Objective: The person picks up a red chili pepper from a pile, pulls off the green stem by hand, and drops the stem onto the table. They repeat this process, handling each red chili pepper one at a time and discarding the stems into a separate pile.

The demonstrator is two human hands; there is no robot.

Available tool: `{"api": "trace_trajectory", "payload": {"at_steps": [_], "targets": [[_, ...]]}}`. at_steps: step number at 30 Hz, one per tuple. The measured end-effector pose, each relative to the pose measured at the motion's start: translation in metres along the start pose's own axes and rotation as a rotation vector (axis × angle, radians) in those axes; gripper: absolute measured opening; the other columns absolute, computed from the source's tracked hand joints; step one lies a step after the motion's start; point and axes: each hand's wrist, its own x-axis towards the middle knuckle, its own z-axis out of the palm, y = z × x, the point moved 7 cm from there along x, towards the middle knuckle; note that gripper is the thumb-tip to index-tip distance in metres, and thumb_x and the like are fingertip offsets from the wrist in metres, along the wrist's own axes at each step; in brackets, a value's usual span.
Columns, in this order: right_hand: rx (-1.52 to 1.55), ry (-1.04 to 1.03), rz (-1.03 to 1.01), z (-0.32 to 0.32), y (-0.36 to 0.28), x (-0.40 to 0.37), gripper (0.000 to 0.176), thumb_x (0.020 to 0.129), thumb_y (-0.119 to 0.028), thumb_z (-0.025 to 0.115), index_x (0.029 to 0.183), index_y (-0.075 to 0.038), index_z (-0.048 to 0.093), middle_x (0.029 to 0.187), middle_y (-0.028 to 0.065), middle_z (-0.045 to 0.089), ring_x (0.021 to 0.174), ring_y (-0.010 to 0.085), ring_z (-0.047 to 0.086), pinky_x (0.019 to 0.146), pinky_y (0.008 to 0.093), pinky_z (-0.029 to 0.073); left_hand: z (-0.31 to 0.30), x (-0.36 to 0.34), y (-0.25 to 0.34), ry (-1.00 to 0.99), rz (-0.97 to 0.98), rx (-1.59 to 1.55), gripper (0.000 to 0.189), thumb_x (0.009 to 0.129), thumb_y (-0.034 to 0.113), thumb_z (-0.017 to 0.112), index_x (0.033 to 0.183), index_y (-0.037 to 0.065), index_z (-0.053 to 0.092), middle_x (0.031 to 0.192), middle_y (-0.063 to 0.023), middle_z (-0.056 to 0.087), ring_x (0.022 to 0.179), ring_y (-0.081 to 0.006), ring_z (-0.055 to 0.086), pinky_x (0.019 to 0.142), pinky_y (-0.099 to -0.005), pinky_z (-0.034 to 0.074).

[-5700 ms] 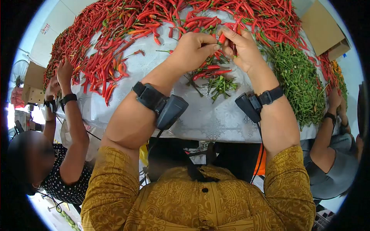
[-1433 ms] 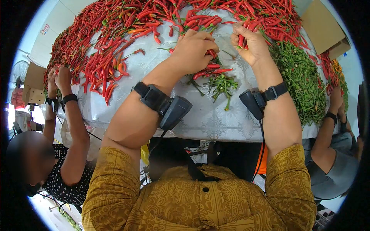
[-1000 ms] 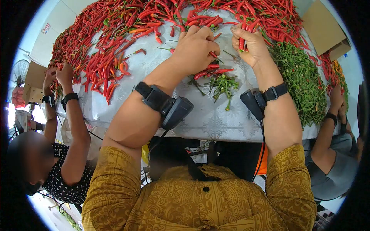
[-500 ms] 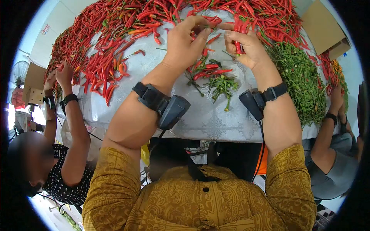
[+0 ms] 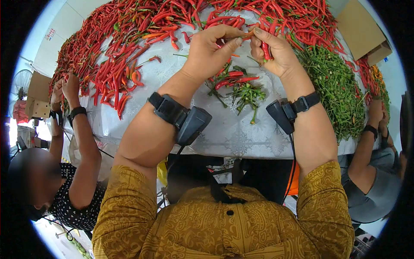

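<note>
My left hand [image 5: 211, 49] is closed above the table, thumb and fingers pinched on an orange-red chili [image 5: 247, 36] whose other end meets my right fingertips. My right hand [image 5: 276, 52] is wrapped around red chilies [image 5: 266, 51] that hang below its fingers. Just beneath the hands lie a few loose red chilies [image 5: 241, 80] and a small cluster of green stems [image 5: 250, 95]. Red chilies [image 5: 168, 19] are heaped behind my left hand, and a large pile of green stems [image 5: 334, 90] is right of my right hand.
A patterned white cloth covers the table [image 5: 233, 138]. Another person's hands [image 5: 69, 88] work at the left edge, and a second person's hands [image 5: 377, 114] are at the right. Cardboard boxes stand at the upper right [image 5: 360, 30] and left [image 5: 38, 95].
My hands have shifted slightly, and an orange-red chili now shows between their fingertips. The red chilies are still in my right hand.
</note>
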Motion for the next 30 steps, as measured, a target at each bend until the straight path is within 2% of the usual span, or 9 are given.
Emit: {"api": "trace_trajectory", "payload": {"at_steps": [3,6,8,12,19,24,26,27,30], "targets": [[-0.069,0.048,-0.056,-0.001,-0.005,-0.004,0.016,0.075,-0.011,0.064,0.088,-0.004,0.059,0.063,0.0009,0.053,0.043,0.0084,0.045,0.039,0.0199,0.034,-0.002,0.0,-0.001,0.003,-0.023,0.122,0.014,0.073,0.008,0.065,0.085,0.001,0.064,0.076,-0.0071,0.062,0.065,-0.0132,0.056,0.06,-0.0247,0.045],[-0.073,0.07,-0.074,0.002,-0.007,-0.003,0.016,0.075,-0.01,0.063,0.089,-0.003,0.059,0.061,0.0003,0.052,0.042,0.0082,0.043,0.039,0.0204,0.034,-0.002,0.0,0.0,-0.025,-0.031,0.279,0.015,0.078,0.012,0.062,0.087,0.0,0.064,0.075,-0.0043,0.062,0.068,-0.008,0.055,0.061,-0.0227,0.045],[-0.115,0.074,-0.1,0.001,-0.007,-0.002,0.016,0.075,-0.009,0.063,0.089,-0.002,0.059,0.061,0.0006,0.052,0.043,0.0082,0.043,0.039,0.0205,0.034,0.008,-0.003,-0.016,-0.215,-0.265,0.33,0.016,0.078,0.012,0.061,0.087,-0.001,0.063,0.072,-0.0055,0.06,0.062,-0.0085,0.051,0.055,-0.0242,0.042],[-0.271,0.01,-0.15,0.002,-0.008,-0.001,0.017,0.074,-0.01,0.063,0.087,0.0,0.058,0.063,0.002,0.052,0.046,0.0083,0.045,0.041,0.0207,0.035,0.009,-0.003,-0.018,-0.228,-0.203,0.396,0.016,0.078,0.011,0.06,0.087,-0.002,0.061,0.068,-0.0064,0.057,0.059,-0.0096,0.048,0.053,-0.0265,0.039],[-0.214,0.127,-0.137,0.002,-0.009,-0.004,0.017,0.073,-0.012,0.063,0.084,-0.001,0.058,0.065,0.0037,0.054,0.049,0.0089,0.047,0.04,0.0206,0.035,0.013,-0.003,-0.005,-0.263,-0.038,0.313,0.013,0.079,0.009,0.058,0.085,-0.002,0.06,0.066,-0.0069,0.055,0.06,-0.0114,0.048,0.054,-0.027,0.039],[-0.018,0.147,0.012,-0.005,0.0,-0.003,0.014,0.076,-0.014,0.06,0.078,0.0,0.057,0.066,0.005,0.055,0.049,0.0094,0.048,0.04,0.02,0.037,0.017,-0.004,0.003,-0.265,0.012,0.195,0.013,0.079,0.009,0.059,0.084,-0.003,0.06,0.066,-0.0064,0.055,0.059,-0.0118,0.048,0.054,-0.0267,0.039],[0.009,0.158,0.018,-0.02,-0.001,0.002,0.014,0.078,-0.015,0.057,0.08,-0.001,0.055,0.067,0.0058,0.055,0.047,0.0095,0.046,0.041,0.0197,0.037,0.024,-0.008,0.009,-0.365,0.047,0.114,0.013,0.079,0.011,0.06,0.082,-0.002,0.061,0.066,-0.0063,0.056,0.061,-0.0116,0.049,0.056,-0.0268,0.04],[0.034,0.168,0.024,-0.027,0.0,0.004,0.015,0.08,-0.016,0.054,0.082,-0.002,0.053,0.069,0.0066,0.055,0.045,0.0095,0.045,0.041,0.0195,0.037,0.023,-0.007,0.01,-0.365,0.048,0.114,0.013,0.079,0.011,0.06,0.082,-0.002,0.061,0.066,-0.0063,0.056,0.061,-0.0116,0.049,0.056,-0.0268,0.04],[0.072,0.217,-0.012,-0.033,-0.004,0.003,0.01,0.077,-0.011,0.057,0.078,-0.001,0.054,0.071,0.0082,0.056,0.047,0.0105,0.046,0.04,0.0201,0.037,0.028,-0.013,0.001,-0.571,-0.151,-0.02,0.013,0.078,0.011,0.062,0.081,-0.001,0.062,0.066,-0.0056,0.056,0.064,-0.0116,0.051,0.059,-0.0257,0.041]]}}
